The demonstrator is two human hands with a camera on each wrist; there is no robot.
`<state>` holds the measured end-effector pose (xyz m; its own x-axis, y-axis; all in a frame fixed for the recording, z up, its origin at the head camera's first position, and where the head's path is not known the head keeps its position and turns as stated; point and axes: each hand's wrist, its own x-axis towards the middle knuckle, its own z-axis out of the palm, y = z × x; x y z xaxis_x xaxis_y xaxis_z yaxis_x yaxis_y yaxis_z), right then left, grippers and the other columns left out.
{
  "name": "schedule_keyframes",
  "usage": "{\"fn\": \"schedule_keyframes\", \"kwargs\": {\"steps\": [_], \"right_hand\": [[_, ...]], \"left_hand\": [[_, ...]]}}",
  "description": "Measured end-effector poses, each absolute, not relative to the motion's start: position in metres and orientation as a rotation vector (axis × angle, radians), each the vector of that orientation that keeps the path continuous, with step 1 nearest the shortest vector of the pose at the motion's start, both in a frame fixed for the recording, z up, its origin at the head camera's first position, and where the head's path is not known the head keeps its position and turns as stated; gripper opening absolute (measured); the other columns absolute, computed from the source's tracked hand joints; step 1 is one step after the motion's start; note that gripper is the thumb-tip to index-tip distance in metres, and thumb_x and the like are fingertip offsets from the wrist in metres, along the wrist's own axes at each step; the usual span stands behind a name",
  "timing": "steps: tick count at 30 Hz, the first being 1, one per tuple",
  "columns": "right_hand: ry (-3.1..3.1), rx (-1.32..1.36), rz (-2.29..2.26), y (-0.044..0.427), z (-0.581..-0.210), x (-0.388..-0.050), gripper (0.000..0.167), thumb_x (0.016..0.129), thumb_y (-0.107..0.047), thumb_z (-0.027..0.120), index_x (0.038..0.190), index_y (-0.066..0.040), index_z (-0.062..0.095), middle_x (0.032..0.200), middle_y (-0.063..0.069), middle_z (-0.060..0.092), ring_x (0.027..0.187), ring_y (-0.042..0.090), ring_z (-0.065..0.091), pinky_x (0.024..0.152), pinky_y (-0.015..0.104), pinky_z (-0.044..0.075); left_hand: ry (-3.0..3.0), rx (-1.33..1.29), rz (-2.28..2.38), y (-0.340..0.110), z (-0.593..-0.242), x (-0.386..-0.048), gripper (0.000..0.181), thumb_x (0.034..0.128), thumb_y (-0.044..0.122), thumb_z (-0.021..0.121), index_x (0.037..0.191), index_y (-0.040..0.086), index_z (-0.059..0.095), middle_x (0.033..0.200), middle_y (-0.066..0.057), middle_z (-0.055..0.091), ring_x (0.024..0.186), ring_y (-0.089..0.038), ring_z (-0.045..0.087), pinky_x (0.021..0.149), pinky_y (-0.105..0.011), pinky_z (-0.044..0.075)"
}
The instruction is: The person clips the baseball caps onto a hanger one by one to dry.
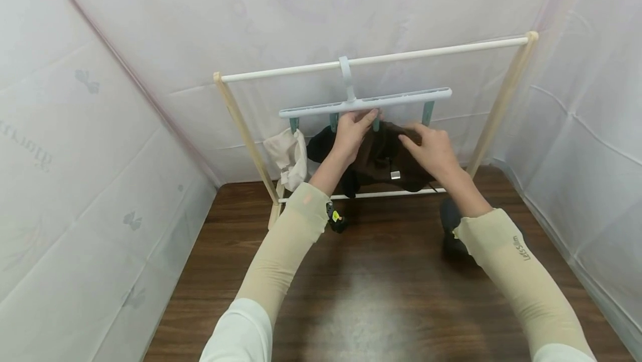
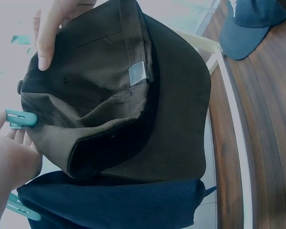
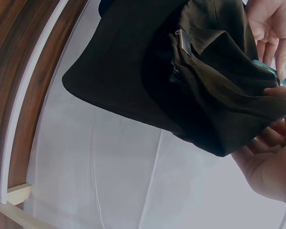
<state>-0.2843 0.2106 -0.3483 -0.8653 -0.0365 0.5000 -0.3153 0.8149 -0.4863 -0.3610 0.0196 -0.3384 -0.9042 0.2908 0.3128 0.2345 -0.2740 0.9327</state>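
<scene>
A dark brown cap (image 1: 411,161) hangs under the pale hanger (image 1: 401,98), its brim downward and a small label showing inside. With thumb and fingers, my left hand (image 1: 349,133) pinches a teal clip (image 2: 21,118) at the cap's edge. My right hand (image 1: 433,153) grips the cap's far edge, thumb on one side and fingers on the other in the right wrist view. Beside the brown cap hangs a navy cap (image 2: 109,202), partly hidden by my left arm in the head view. A white cloth item (image 1: 288,153) hangs from the leftmost clip (image 1: 294,123).
The hanger hooks over the white top bar (image 1: 281,71) of a wooden-legged rack (image 1: 504,97). Another teal clip (image 1: 428,112) is at its right. On the brown wood floor (image 1: 361,295) lies a dark blue cap (image 2: 250,28). White fabric walls (image 1: 100,156) surround the rack.
</scene>
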Motion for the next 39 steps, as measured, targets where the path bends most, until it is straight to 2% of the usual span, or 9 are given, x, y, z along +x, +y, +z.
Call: {"fn": "schedule_keyframes", "kwargs": {"steps": [5, 8, 11, 14, 17, 22, 30, 35, 39], "right_hand": [[-2.532, 0.244, 0.803, 0.214, -0.347, -0.279, 0.037, 0.103, -0.028, 0.063, 0.131, -0.005, 0.067, 0.121, 0.023, 0.070, 0.070, 0.033, 0.058, 0.082, 0.054, 0.053], [-2.518, 0.254, 0.801, 0.215, -0.347, -0.275, 0.035, 0.103, -0.027, 0.061, 0.131, -0.006, 0.067, 0.119, 0.022, 0.071, 0.066, 0.033, 0.057, 0.076, 0.051, 0.052], [-2.497, 0.261, 0.821, 0.215, -0.346, -0.269, 0.033, 0.105, -0.024, 0.059, 0.130, -0.005, 0.067, 0.117, 0.022, 0.072, 0.079, 0.037, 0.069, 0.079, 0.053, 0.057], [-2.486, 0.254, 0.843, 0.216, -0.345, -0.262, 0.033, 0.106, -0.023, 0.056, 0.130, -0.005, 0.066, 0.117, 0.023, 0.072, 0.099, 0.042, 0.071, 0.084, 0.057, 0.057], [-2.486, 0.231, 0.840, 0.216, -0.343, -0.255, 0.033, 0.106, -0.023, 0.054, 0.130, -0.004, 0.066, 0.117, 0.023, 0.071, 0.100, 0.043, 0.071, 0.084, 0.058, 0.057], [-2.464, 0.231, 0.795, 0.217, -0.344, -0.246, 0.031, 0.106, -0.019, 0.053, 0.127, -0.001, 0.067, 0.119, 0.023, 0.070, 0.104, 0.042, 0.069, 0.087, 0.058, 0.056], [-2.360, 0.347, 0.676, 0.213, -0.356, -0.235, 0.027, 0.103, -0.012, 0.057, 0.123, 0.001, 0.069, 0.122, 0.021, 0.069, 0.113, 0.041, 0.064, 0.093, 0.059, 0.053], [-2.317, 0.494, 0.618, 0.201, -0.371, -0.224, 0.026, 0.099, -0.007, 0.062, 0.122, 0.001, 0.069, 0.121, 0.021, 0.070, 0.110, 0.039, 0.065, 0.082, 0.054, 0.057], [-2.295, 0.601, 0.597, 0.190, -0.385, -0.218, 0.026, 0.096, -0.004, 0.065, 0.121, 0.002, 0.069, 0.119, 0.021, 0.070, 0.108, 0.038, 0.066, 0.081, 0.052, 0.058]], "left_hand": [[1.890, 0.679, 2.367, 0.020, -0.336, -0.359, 0.031, 0.1009, 0.013, 0.065, 0.125, -0.005, 0.064, 0.124, -0.022, 0.068, 0.118, -0.033, 0.066, 0.101, -0.027, 0.052], [1.932, 0.693, 2.332, 0.019, -0.336, -0.357, 0.032, 0.1015, 0.015, 0.065, 0.127, -0.004, 0.063, 0.126, -0.023, 0.067, 0.120, -0.032, 0.065, 0.103, -0.027, 0.051], [2.008, 0.655, 2.264, 0.016, -0.336, -0.354, 0.037, 0.1024, 0.018, 0.064, 0.133, -0.002, 0.061, 0.134, -0.018, 0.064, 0.125, -0.025, 0.062, 0.105, -0.027, 0.049], [2.060, 0.608, 2.211, 0.012, -0.336, -0.348, 0.039, 0.1035, 0.017, 0.062, 0.138, 0.000, 0.059, 0.140, -0.015, 0.060, 0.129, -0.020, 0.058, 0.105, -0.027, 0.049], [2.098, 0.621, 2.185, 0.008, -0.335, -0.343, 0.037, 0.1047, 0.015, 0.059, 0.139, 0.000, 0.058, 0.139, -0.013, 0.060, 0.129, -0.020, 0.057, 0.104, -0.026, 0.050], [2.262, 0.729, 2.059, -0.001, -0.333, -0.331, 0.037, 0.1066, 0.013, 0.053, 0.141, 0.000, 0.056, 0.140, -0.013, 0.059, 0.128, -0.021, 0.058, 0.104, -0.026, 0.049], [2.611, 0.912, 1.740, -0.015, -0.343, -0.305, 0.040, 0.1083, 0.016, 0.047, 0.147, 0.009, 0.052, 0.146, -0.009, 0.055, 0.132, -0.019, 0.055, 0.107, -0.031, 0.048], [2.832, 1.185, 1.426, -0.020, -0.356, -0.283, 0.043, 0.1071, 0.013, 0.049, 0.149, 0.008, 0.049, 0.154, -0.006, 0.047, 0.136, -0.020, 0.050, 0.110, -0.034, 0.045], [2.958, 1.399, 1.165, -0.024, -0.367, -0.267, 0.042, 0.1063, 0.015, 0.051, 0.147, 0.005, 0.051, 0.155, -0.009, 0.046, 0.143, -0.021, 0.043, 0.115, -0.033, 0.040]]}}
